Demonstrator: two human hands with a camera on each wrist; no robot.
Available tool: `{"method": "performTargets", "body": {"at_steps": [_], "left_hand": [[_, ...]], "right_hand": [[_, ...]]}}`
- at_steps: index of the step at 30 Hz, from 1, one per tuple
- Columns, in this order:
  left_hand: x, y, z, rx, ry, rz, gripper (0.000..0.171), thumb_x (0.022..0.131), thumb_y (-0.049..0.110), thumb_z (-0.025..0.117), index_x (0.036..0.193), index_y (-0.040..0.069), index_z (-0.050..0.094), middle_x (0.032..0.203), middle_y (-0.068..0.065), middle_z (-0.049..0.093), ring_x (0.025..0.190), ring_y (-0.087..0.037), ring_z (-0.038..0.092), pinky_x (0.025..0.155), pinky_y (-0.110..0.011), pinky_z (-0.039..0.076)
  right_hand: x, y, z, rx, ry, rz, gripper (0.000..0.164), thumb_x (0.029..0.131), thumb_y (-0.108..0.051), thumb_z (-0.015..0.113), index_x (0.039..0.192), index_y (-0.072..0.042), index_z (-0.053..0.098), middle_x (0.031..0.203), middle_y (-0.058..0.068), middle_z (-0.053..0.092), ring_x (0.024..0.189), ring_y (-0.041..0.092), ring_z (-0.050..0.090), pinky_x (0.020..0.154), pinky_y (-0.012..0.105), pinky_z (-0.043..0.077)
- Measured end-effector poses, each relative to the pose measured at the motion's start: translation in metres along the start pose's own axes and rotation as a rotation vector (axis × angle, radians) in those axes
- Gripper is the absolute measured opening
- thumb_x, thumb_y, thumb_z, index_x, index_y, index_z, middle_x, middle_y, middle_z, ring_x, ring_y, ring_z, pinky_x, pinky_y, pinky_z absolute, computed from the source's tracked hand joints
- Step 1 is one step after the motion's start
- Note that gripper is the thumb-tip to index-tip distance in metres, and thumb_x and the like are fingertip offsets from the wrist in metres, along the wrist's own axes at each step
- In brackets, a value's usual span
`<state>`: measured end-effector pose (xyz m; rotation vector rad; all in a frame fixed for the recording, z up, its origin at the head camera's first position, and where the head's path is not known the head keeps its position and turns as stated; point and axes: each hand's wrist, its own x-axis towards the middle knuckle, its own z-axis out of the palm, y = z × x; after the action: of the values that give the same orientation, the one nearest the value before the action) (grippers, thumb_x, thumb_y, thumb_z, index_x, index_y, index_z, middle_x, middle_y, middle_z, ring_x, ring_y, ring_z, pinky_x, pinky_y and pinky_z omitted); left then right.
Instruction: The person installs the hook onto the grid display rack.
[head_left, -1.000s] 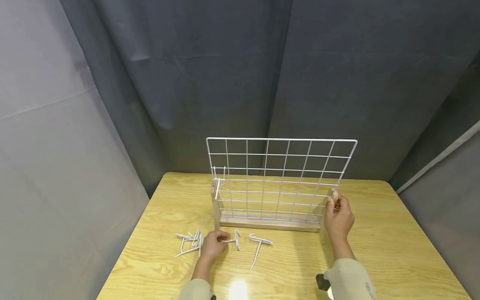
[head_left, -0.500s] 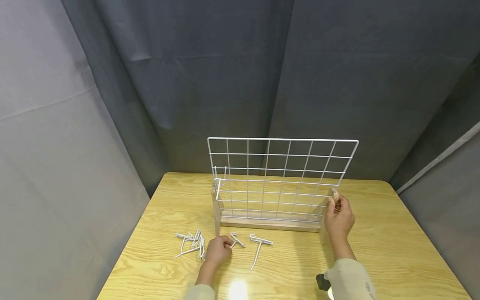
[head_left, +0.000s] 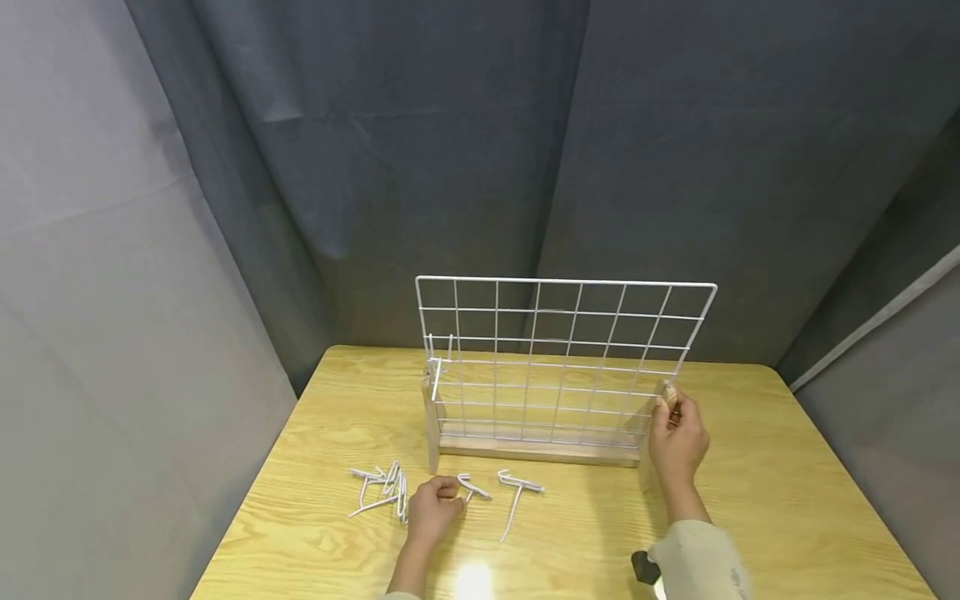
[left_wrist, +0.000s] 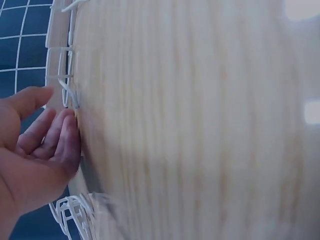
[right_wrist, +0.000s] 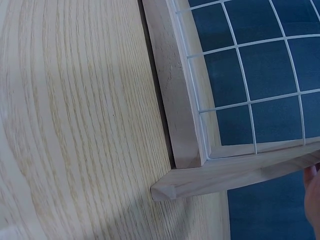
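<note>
A white wire grid panel (head_left: 562, 281) leans back in a wooden stand (head_left: 540, 452). My right hand (head_left: 678, 437) grips the upper part of the stand's right side post. Only the edge of that hand (right_wrist: 312, 195) shows in the right wrist view, at the wooden side piece (right_wrist: 220, 182). My left hand (head_left: 433, 510) is low over the table with thumb and fingers apart. Just past its fingertips lies a white wire hook (head_left: 476, 488). The left wrist view has this hook (left_wrist: 65, 90) beyond the left hand (left_wrist: 40, 155), outside its grasp.
Another white hook (head_left: 517, 492) lies to the right, its long prong toward me. Several tangled hooks (head_left: 382, 492) lie left of my left hand. One hook (head_left: 436, 379) hangs on the grid's left side. Grey curtains (head_left: 420, 167) stand behind the table.
The hook that my left hand held upright has come down onto its side, and the fingers have parted from it. My right hand has stayed on the post.
</note>
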<state>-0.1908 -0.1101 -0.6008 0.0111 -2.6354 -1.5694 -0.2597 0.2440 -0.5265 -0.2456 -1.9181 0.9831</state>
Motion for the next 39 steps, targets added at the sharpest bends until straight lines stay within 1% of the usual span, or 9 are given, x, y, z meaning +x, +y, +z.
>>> {"method": "performTargets", "body": {"at_steps": [5, 9, 15, 23, 26, 31, 33, 37, 39], "left_hand": [[0.001, 0.002, 0.000, -0.081, 0.021, -0.090, 0.025, 0.070, 0.002, 0.077, 0.093, -0.002, 0.068, 0.083, -0.009, 0.067, 0.073, -0.022, 0.064, 0.063, -0.031, 0.054], [0.004, 0.003, 0.005, -0.052, 0.021, -0.125, 0.026, 0.066, 0.005, 0.080, 0.089, 0.000, 0.069, 0.078, -0.005, 0.067, 0.070, -0.019, 0.063, 0.061, -0.032, 0.053], [0.006, 0.002, 0.008, 0.041, 0.031, -0.084, 0.025, 0.061, -0.001, 0.079, 0.084, 0.005, 0.071, 0.068, 0.003, 0.062, 0.060, -0.010, 0.057, 0.056, -0.028, 0.048], [0.003, -0.003, 0.009, 0.113, -0.007, 0.011, 0.019, 0.066, -0.002, 0.075, 0.080, 0.010, 0.072, 0.065, 0.008, 0.060, 0.055, -0.004, 0.053, 0.053, -0.026, 0.043], [0.000, -0.001, 0.007, 0.032, -0.050, 0.002, 0.017, 0.069, -0.004, 0.073, 0.081, 0.007, 0.071, 0.065, 0.007, 0.059, 0.057, -0.006, 0.052, 0.053, -0.023, 0.045], [-0.005, 0.009, 0.000, -0.246, -0.157, -0.070, 0.017, 0.074, -0.006, 0.070, 0.091, -0.004, 0.069, 0.073, -0.004, 0.060, 0.063, -0.011, 0.052, 0.053, -0.020, 0.047], [-0.007, 0.013, -0.002, -0.324, -0.195, -0.112, 0.019, 0.076, -0.004, 0.069, 0.095, -0.007, 0.067, 0.076, -0.006, 0.060, 0.064, -0.011, 0.051, 0.054, -0.019, 0.046], [-0.008, 0.016, -0.004, -0.396, -0.234, -0.167, 0.023, 0.079, 0.000, 0.068, 0.101, -0.009, 0.065, 0.081, -0.009, 0.060, 0.064, -0.012, 0.048, 0.054, -0.019, 0.043], [-0.010, 0.016, -0.004, -0.412, -0.225, -0.186, 0.025, 0.080, 0.001, 0.067, 0.103, -0.009, 0.064, 0.082, -0.008, 0.060, 0.063, -0.011, 0.048, 0.053, -0.019, 0.041]], "right_hand": [[-0.003, 0.000, 0.001, 0.006, 0.003, -0.004, 0.021, 0.086, -0.003, 0.060, 0.103, 0.009, 0.060, 0.083, 0.021, 0.063, 0.070, -0.019, 0.039, 0.061, 0.002, 0.032], [-0.001, 0.000, 0.003, 0.009, 0.006, -0.002, 0.020, 0.087, -0.004, 0.060, 0.103, 0.008, 0.060, 0.084, 0.021, 0.063, 0.070, -0.020, 0.040, 0.061, 0.002, 0.033], [-0.001, 0.001, 0.003, 0.023, 0.012, -0.010, 0.020, 0.086, -0.003, 0.060, 0.102, 0.009, 0.061, 0.083, 0.021, 0.064, 0.070, -0.020, 0.041, 0.061, 0.001, 0.034], [-0.001, 0.001, 0.004, 0.026, 0.019, -0.009, 0.021, 0.085, -0.002, 0.060, 0.103, 0.009, 0.061, 0.083, 0.021, 0.064, 0.070, -0.020, 0.041, 0.061, 0.001, 0.033], [-0.001, 0.001, 0.003, 0.028, 0.014, -0.007, 0.021, 0.085, -0.002, 0.060, 0.103, 0.009, 0.060, 0.083, 0.022, 0.064, 0.070, -0.021, 0.041, 0.061, 0.001, 0.033], [0.000, 0.001, 0.003, 0.027, 0.013, -0.015, 0.021, 0.085, -0.002, 0.060, 0.102, 0.009, 0.060, 0.083, 0.022, 0.063, 0.071, -0.021, 0.041, 0.061, 0.001, 0.034], [0.000, 0.001, 0.003, 0.023, 0.014, -0.017, 0.021, 0.086, -0.003, 0.061, 0.102, 0.009, 0.060, 0.082, 0.022, 0.063, 0.070, -0.021, 0.041, 0.061, 0.001, 0.033], [-0.001, 0.001, 0.002, 0.019, 0.009, -0.007, 0.021, 0.086, -0.004, 0.061, 0.102, 0.009, 0.060, 0.082, 0.022, 0.063, 0.070, -0.020, 0.040, 0.061, 0.001, 0.033], [-0.002, 0.000, 0.002, 0.019, 0.001, 0.003, 0.021, 0.086, -0.004, 0.061, 0.103, 0.009, 0.060, 0.083, 0.022, 0.063, 0.070, -0.020, 0.041, 0.061, 0.001, 0.034]]}}
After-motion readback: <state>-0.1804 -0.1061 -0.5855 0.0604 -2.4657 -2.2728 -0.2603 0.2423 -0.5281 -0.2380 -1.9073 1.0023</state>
